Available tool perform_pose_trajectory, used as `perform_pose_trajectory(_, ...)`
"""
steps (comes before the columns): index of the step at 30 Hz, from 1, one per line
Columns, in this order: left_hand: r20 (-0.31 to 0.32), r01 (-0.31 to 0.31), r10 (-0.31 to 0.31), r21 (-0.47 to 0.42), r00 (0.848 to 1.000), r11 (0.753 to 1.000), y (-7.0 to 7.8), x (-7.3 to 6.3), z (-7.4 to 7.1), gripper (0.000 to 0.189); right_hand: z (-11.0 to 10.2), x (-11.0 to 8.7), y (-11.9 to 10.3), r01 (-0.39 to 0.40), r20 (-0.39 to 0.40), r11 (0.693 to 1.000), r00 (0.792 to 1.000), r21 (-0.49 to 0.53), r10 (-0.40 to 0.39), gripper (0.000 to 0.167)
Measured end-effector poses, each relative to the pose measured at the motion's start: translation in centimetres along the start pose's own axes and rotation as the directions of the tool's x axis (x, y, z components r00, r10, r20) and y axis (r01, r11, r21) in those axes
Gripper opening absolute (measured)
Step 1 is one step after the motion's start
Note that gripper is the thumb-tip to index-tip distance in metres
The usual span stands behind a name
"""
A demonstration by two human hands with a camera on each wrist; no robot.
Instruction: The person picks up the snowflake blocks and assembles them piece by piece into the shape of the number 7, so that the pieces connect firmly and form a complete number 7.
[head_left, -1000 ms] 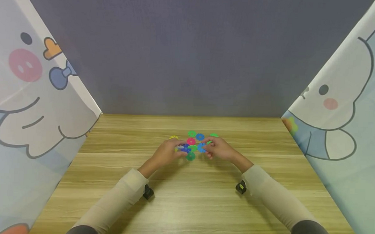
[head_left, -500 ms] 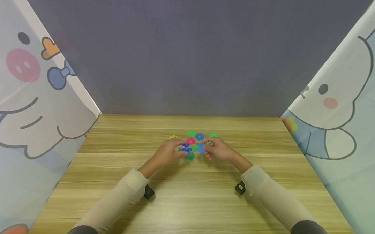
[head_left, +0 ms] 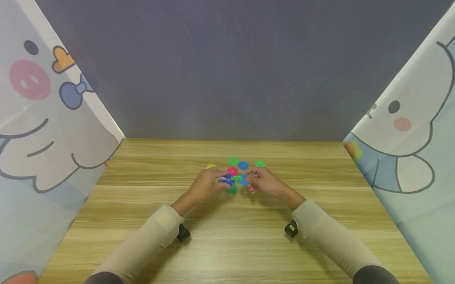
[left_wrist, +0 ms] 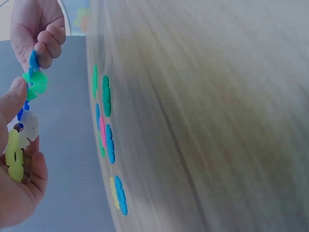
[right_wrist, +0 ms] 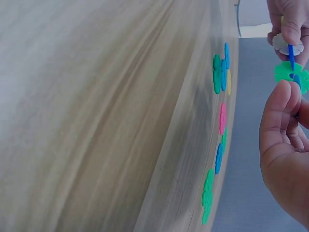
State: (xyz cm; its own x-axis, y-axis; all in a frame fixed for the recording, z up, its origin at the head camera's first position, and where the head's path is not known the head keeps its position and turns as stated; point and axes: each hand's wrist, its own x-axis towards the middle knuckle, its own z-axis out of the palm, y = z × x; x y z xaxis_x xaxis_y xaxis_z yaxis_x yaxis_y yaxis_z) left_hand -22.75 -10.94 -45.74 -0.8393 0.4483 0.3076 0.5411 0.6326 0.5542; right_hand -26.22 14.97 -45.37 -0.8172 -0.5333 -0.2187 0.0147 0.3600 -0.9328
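Note:
My left hand [head_left: 202, 185] holds a short chain of slotted plastic snowflake discs above the table. In the left wrist view the chain runs from a yellow disc [left_wrist: 15, 164] through a white disc [left_wrist: 30, 129] and a dark blue disc [left_wrist: 25, 105] to a green disc [left_wrist: 38, 86]. My right hand [head_left: 268, 182] pinches a light blue disc [left_wrist: 33, 63] between thumb and fingers, its edge right at the green disc. From the right wrist, my fingertips [right_wrist: 284, 89] hide most of that blue disc.
Loose discs lie flat on the wooden table [head_left: 230, 248] beyond and beneath my hands, among them a pink disc [right_wrist: 222, 119], a dark green disc [head_left: 231, 189] and a yellow disc [head_left: 211, 166]. A grey panel [head_left: 231, 66] rises behind the table, with printed cloth walls at both sides.
Both hands keep nearly the same place and grip. The light blue disc has tilted and shows less of its face, and the green disc now overlaps it more in the head view.

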Motion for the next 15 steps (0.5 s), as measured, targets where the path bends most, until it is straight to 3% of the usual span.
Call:
perform_pose_trajectory(7,0.003,0.008,-0.008,-0.001,1.0,1.0,-0.07,0.15,0.12,0.053,0.35,0.05,-0.14,-0.005,-0.033,1.0,0.999,0.02,0.005,0.038)
perform_pose_trajectory(15,0.03,0.093,-0.091,-0.048,0.995,0.995,-0.21,0.08,0.1,0.051,0.36,0.58,-0.67,-0.006,-0.055,1.0,0.998,-0.008,0.005,0.036)
